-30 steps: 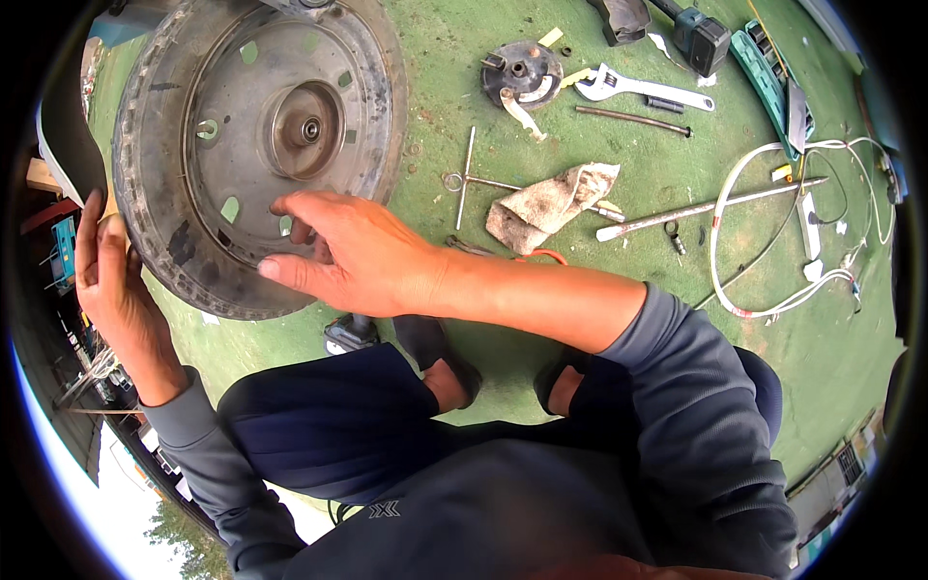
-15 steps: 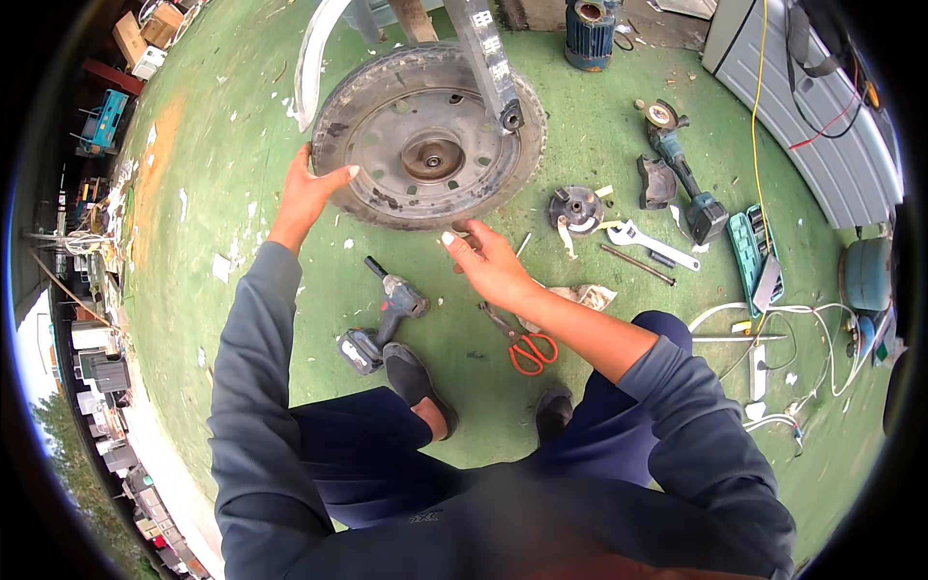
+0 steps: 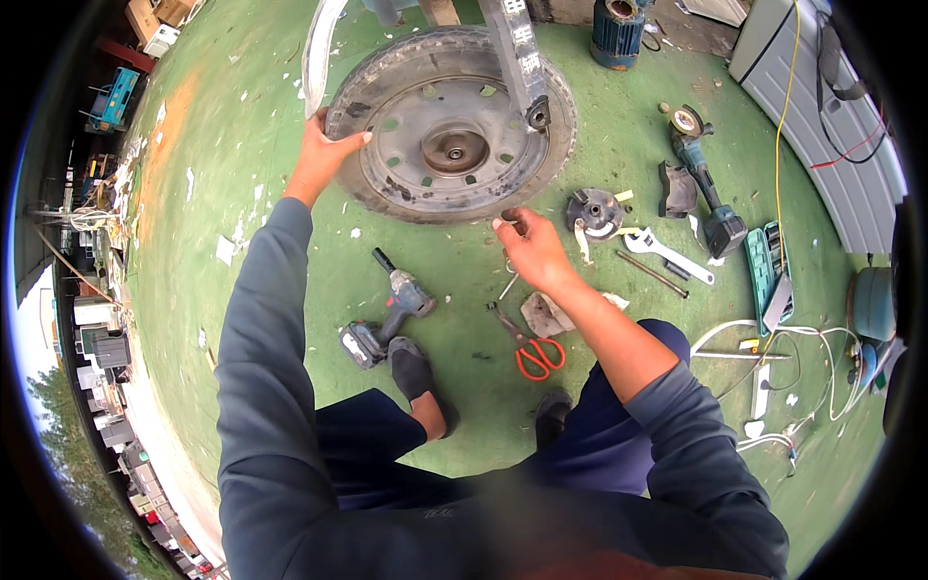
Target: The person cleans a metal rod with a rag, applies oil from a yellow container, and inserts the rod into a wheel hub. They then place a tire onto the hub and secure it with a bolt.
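A spoked-out metal wheel with a worn black tyre leans in front of me, its round hub facing up. My left hand grips the tyre's left edge, thumb across the sidewall and fingers partly hidden behind it. Close to the tyre's lower edge is my right hand, fingers curled and thumb apart, with nothing visible in it; whether the fingertips touch the rubber is unclear. A grey metal arm with a holed end crosses the wheel's right part. At its upper left hangs a curved pale metal strip.
On the green floor lie a cordless drill-like driver, orange-handled scissors, a rag, a round hub part, an adjustable wrench, a long bolt and an angle grinder. A blue motor stands behind.
The view has shifted, moving the scene rightward. My right hand has slid right along the tyre's lower edge, its fingers more curled. My left hand keeps its hold on the tyre.
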`<state>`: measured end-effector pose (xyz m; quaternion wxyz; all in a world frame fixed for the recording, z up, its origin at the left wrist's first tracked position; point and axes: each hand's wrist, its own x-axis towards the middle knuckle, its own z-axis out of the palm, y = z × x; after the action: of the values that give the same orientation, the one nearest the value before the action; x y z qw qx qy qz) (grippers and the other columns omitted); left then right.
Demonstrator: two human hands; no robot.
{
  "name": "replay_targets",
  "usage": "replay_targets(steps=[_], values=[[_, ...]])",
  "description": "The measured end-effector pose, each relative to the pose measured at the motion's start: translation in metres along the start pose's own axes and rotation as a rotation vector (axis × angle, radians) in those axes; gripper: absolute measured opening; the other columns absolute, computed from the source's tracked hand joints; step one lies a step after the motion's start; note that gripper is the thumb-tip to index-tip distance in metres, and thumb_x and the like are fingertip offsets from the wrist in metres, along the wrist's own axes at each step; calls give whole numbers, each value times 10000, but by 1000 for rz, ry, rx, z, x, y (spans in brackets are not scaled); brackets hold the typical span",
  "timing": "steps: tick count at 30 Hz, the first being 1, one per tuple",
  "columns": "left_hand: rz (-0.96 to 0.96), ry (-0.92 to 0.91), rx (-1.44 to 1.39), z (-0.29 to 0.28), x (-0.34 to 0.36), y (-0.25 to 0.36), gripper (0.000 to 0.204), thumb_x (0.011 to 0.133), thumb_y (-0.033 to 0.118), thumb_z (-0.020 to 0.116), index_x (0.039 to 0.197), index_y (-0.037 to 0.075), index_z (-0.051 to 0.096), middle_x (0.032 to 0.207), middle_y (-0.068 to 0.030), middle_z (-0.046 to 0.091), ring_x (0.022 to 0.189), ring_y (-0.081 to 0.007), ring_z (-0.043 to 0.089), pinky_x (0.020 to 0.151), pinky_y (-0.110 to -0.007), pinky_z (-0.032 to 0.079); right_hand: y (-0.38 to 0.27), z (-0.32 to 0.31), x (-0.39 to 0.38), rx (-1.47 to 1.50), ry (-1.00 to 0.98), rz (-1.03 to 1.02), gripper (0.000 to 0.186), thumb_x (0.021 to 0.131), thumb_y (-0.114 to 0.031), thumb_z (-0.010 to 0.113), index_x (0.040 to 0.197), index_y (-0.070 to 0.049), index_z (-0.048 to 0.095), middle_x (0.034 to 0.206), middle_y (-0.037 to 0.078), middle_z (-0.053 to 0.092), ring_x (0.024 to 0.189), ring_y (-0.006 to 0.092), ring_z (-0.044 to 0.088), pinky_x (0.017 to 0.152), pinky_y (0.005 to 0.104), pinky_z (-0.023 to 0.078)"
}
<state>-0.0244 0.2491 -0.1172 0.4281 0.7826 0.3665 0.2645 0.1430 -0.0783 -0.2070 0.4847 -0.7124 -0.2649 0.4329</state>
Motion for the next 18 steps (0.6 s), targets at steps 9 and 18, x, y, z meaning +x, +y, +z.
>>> replay_targets(steps=[9,18], values=[[0,-81,238,10,-104,48,842,690,214,903,1332,-72,439,1177,-191,650,1060,-242,648,949,-382,512,7,16,19,-96,103,68,478,952,-379,617,1146,57,652,1018,260,713,979,385,692,868,428,522],[-164,-43,123,39,-175,84,738,716,80,863,1305,-34,433,1219,-149,604,1098,-220,605,969,-356,487,-2,44,41,324,361,7,494,988,-414,573,1132,52,650,963,238,716,912,362,693,834,424,521]])
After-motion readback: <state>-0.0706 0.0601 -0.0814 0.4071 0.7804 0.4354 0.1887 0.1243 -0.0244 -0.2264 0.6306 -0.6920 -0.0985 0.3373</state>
